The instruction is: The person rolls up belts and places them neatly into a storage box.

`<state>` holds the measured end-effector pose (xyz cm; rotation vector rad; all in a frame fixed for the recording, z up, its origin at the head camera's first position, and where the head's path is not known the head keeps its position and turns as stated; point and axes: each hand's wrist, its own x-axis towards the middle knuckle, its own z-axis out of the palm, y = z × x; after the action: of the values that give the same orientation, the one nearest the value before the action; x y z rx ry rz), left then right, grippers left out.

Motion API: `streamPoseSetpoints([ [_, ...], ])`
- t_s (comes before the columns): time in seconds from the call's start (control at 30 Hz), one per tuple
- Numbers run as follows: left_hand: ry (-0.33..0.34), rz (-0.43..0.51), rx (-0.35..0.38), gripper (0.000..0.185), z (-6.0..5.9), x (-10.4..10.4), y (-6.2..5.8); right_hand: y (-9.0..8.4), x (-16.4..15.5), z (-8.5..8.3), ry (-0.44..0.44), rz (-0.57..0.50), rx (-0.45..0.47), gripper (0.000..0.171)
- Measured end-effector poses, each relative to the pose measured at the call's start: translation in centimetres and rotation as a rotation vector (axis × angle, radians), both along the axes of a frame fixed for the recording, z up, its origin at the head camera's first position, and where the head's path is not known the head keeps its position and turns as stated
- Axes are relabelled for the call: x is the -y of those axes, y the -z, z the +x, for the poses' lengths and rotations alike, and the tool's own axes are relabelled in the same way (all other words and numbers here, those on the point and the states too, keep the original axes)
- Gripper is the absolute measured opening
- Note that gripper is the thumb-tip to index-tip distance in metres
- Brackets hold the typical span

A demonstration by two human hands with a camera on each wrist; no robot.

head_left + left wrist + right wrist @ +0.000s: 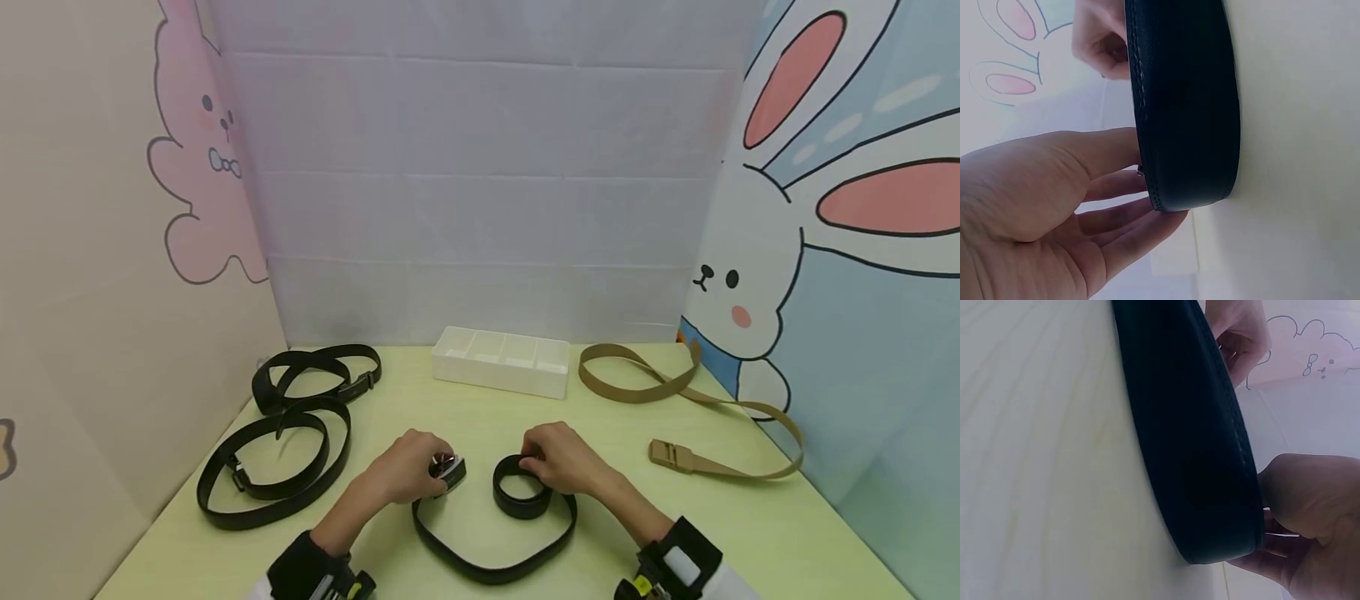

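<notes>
A black belt [491,575] stands on its edge on the table, its middle bowed toward me. My left hand [411,468] grips the end with the shiny metal buckle [451,472]. At the other end the strap is wound into a small round coil [522,507], and my right hand [564,458] pinches its upper right edge between thumb and fingers. In both wrist views the dark strap [1185,106] hides part of the fingers. Stitching runs along the strap's edge, and the left fingers [1141,240] reach round behind it.
Two loosely looped black belts [337,454] [315,358] lie at the left. A white divided box [498,379] stands at the back. On the right, a tan webbing belt [738,473] with a plastic buckle [670,455] trails along the table. Hanging sheets with rabbit drawings enclose the table.
</notes>
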<state>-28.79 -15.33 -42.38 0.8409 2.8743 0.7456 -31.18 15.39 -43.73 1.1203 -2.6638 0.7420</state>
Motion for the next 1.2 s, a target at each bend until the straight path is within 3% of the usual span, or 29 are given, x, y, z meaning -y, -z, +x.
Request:
streamPoseSetpoints([
  [0.23,-0.056,0.008,-0.031,0.034,-2.2,-0.6,0.6,-0.2,-0.3,0.3,-0.011,0.002,0.017,0.011],
  [0.43,-0.108,0.031,-0.059,0.036,-4.1,-2.5,0.9,-0.3,-0.5,0.4,-0.019,0.006,0.055,0.013],
  [0.7,-0.080,0.011,-0.085,0.028,-5.9,-5.7,1.0,-0.1,-0.4,0.6,-0.019,0.008,0.064,0.013],
  [0.93,-0.062,0.011,-0.092,0.034,-5.9,-6.8,1.3,0.0,-0.2,0.5,-0.014,0.013,0.061,0.012],
  [1.2,-0.073,0.063,-0.064,0.052,-4.1,-5.6,1.6,-0.1,-0.3,0.4,-0.003,0.020,0.066,0.012],
])
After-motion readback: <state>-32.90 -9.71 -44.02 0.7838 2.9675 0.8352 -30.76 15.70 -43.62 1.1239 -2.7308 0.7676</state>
